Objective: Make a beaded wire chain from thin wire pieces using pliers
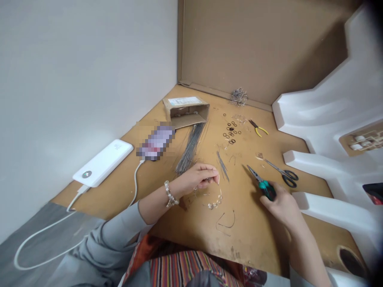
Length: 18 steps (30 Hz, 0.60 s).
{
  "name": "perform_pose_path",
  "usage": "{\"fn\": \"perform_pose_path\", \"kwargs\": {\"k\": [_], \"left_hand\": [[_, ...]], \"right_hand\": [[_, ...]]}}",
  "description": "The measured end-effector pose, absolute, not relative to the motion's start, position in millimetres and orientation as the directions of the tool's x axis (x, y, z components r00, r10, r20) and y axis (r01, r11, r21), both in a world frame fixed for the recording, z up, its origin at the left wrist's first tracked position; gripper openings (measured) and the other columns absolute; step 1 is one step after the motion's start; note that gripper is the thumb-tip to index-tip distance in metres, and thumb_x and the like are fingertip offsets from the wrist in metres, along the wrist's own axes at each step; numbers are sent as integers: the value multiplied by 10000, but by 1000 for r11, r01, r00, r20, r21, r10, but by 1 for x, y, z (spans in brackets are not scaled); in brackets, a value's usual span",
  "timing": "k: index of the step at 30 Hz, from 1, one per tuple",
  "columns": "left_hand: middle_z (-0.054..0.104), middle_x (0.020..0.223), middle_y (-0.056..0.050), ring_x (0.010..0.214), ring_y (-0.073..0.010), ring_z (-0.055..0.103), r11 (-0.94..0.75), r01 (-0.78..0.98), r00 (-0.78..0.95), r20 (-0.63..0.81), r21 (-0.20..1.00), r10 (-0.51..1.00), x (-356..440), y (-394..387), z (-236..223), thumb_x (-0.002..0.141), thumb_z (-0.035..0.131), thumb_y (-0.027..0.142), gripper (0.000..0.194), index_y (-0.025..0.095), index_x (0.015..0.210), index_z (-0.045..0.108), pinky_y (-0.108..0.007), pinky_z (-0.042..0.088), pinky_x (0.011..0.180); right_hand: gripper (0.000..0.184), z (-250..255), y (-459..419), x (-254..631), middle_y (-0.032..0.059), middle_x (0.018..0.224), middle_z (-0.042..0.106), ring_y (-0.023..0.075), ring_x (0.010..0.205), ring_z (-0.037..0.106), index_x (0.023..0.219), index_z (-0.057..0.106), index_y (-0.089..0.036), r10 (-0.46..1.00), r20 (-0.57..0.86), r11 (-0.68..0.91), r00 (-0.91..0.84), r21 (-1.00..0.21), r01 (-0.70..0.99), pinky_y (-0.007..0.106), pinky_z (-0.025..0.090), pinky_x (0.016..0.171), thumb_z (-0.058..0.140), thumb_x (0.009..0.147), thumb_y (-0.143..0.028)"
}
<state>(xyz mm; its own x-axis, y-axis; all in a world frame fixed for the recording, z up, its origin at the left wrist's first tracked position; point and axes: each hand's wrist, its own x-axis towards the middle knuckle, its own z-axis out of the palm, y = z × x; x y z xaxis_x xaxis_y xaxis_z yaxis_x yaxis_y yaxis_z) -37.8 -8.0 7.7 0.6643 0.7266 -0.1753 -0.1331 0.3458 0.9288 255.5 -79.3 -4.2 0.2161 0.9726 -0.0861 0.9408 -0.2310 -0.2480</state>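
1. right hand (283,203): fingers wrapped round pliers (265,189) by the handles, likely for leverage.
2. left hand (200,176): fingers pinched on thin wire (218,181), likely for control; clear beads (211,206) near it, over surface (254,239).
3. wire bundle (189,151) lies before box (183,101), probably for reach.

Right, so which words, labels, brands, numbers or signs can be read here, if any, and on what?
None can be read.
White-and-blue printed label on the small brown cardboard box: too blurred.
Faint grey marking and round dark display on the white rectangular power bank: too small.
Purple-screened phone: pixelated.
Teal-and-black-handled pliers in the right hand: no legible marking.
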Motion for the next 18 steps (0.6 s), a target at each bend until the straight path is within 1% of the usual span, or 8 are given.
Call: {"fn": "perform_pose_path", "kwargs": {"k": [1,3,4,5,7,9,13,18], "left_hand": [[349,442,68,368,-29,241,342,-113,661,-187,933,727,-38,-8,9,805,527,357,284,118,656,563,-219,137,415],[366,460,62,377,-29,243,330,-80,650,-202,940,732,-39,-7,12,795,530,363,290,119,641,560,-222,134,420],[370,466,59,383,-30,245,322,-66,643,-206,944,738,-39,-7,13,792,529,365,295,119,633,559,-222,136,424],[371,469,57,390,-31,247,313,-53,636,-210,948,743,-39,-7,14,789,526,364,296,118,628,559,-221,143,429],[366,470,56,404,-36,256,299,-32,624,-214,954,751,-39,-6,15,786,520,357,292,119,620,560,-219,163,439],[369,478,55,414,-39,265,291,-16,622,-218,956,752,-39,-6,16,781,516,346,281,121,619,560,-217,173,445],[384,503,52,419,-38,259,298,17,616,-244,954,749,-39,-6,16,770,513,327,257,121,622,558,-215,153,438],[404,534,42,440,-39,277,293,55,620,-263,955,740,-39,-5,13,755,513,295,225,120,623,562,-204,166,435]], "right_hand": [[394,-2,-83,255,112,968,621,266,856,589,1072,529,-178,980,-131,-193,151,-414,890,369,453,742,495,716,-343],[354,4,-90,249,88,933,622,226,805,583,1060,524,-191,974,-220,-128,-56,-734,668,334,463,703,469,735,-320],[352,8,-92,243,87,938,619,214,781,578,1061,526,-192,956,-243,-124,-162,-840,528,322,466,671,456,738,-315],[358,11,-95,237,90,948,616,208,767,574,1061,532,-189,929,-267,-142,-258,-898,417,316,465,642,457,733,-309],[332,18,-96,222,82,903,619,191,725,558,1030,560,-179,880,-317,-191,-355,-918,347,301,454,609,488,724,-285],[258,23,-96,210,61,841,615,178,715,546,972,582,-173,853,-379,-215,-359,-882,420,293,447,627,516,737,-258],[198,30,-93,201,30,846,605,181,781,545,935,591,-184,843,-417,-161,-340,-798,581,295,441,705,536,749,-224],[213,34,-92,202,29,826,616,192,781,564,952,604,-175,823,-437,-145,-363,-779,610,301,454,707,522,760,-217]]}}
